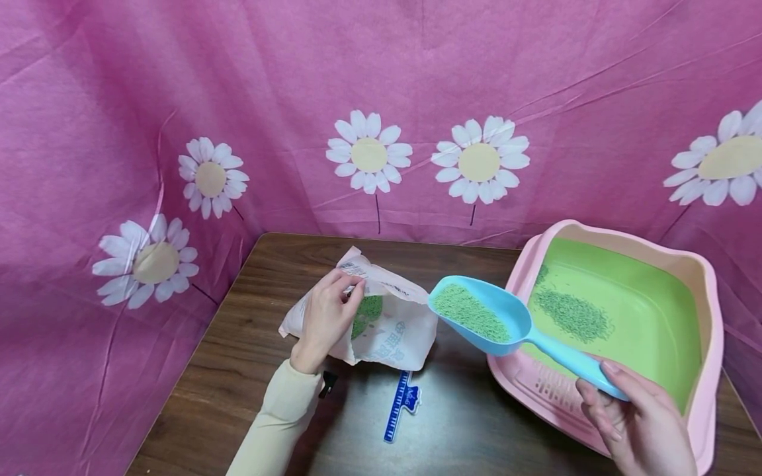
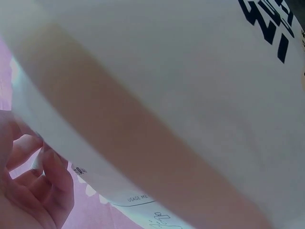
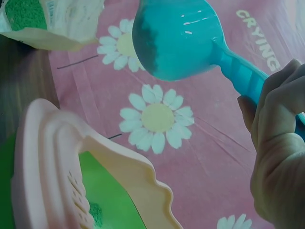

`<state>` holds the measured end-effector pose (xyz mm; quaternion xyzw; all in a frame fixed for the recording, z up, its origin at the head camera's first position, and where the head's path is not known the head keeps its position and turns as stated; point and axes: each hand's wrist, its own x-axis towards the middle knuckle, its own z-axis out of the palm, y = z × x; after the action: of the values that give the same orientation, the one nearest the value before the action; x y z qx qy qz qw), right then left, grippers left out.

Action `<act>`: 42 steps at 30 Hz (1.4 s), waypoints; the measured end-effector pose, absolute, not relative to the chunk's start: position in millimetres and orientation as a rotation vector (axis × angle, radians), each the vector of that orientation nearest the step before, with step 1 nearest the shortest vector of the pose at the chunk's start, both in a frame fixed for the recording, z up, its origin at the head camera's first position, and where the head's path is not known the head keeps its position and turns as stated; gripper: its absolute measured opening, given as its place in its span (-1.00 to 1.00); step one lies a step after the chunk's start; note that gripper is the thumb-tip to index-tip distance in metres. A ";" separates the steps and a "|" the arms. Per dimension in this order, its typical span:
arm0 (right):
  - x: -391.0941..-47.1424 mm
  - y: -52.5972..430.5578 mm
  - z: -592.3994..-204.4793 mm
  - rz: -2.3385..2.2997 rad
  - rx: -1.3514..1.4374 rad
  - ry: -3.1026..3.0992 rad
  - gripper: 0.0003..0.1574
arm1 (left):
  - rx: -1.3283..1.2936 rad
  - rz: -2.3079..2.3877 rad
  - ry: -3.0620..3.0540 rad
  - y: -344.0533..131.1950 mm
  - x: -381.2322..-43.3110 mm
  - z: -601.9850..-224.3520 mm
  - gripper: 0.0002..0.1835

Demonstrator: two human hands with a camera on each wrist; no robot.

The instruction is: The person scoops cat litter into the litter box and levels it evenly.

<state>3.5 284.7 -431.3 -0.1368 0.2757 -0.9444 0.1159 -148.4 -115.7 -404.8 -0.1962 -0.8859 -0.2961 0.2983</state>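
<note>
Right hand (image 1: 645, 423): grip clamped on scoop (image 1: 518, 330), right of centre, head view; long axis slants upper left toward bag (image 1: 407, 327). Tray (image 1: 655, 297) at frame right. Left hand (image 1: 327, 311) pinches bag.

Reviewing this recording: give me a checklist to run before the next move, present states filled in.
1. Right hand grips the blue scoop by its handle: ok.
2. Green pellets in the scoop's bowl: ok.
3. Left hand pinches the bag at its edge: ok.
4. Blue clip off the bag's mouth: ok.
5. Scoop's bowl over the floor of the pink tray: not ok.
6. Bag's fill level: cannot tell.
</note>
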 end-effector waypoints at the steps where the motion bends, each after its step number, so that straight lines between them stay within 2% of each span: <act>1: 3.9 285.8 -431.2 -2.772 -0.405 0.802 -0.17 | -0.522 -0.788 -2.354 -115.7 -148.4 -404.8 -0.92; 11: 8.2 296.0 -432.4 -2.883 -0.353 0.690 -0.18 | -0.516 -0.787 -2.359 -115.8 -148.0 -404.8 -0.91; 25: 6.2 315.7 -439.5 -2.857 -0.555 0.469 0.02 | -0.517 -0.781 -2.364 -115.7 -149.2 -405.8 -0.91; 42: 5.4 328.2 -450.6 -3.055 -0.675 0.239 0.01 | -0.520 -0.787 -2.362 -116.6 -149.1 -407.0 -0.91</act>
<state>5.4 328.2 -450.6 -0.2152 0.0761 -0.9736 0.0018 -149.1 -116.6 -407.0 -0.1953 -0.8875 -0.2958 0.2944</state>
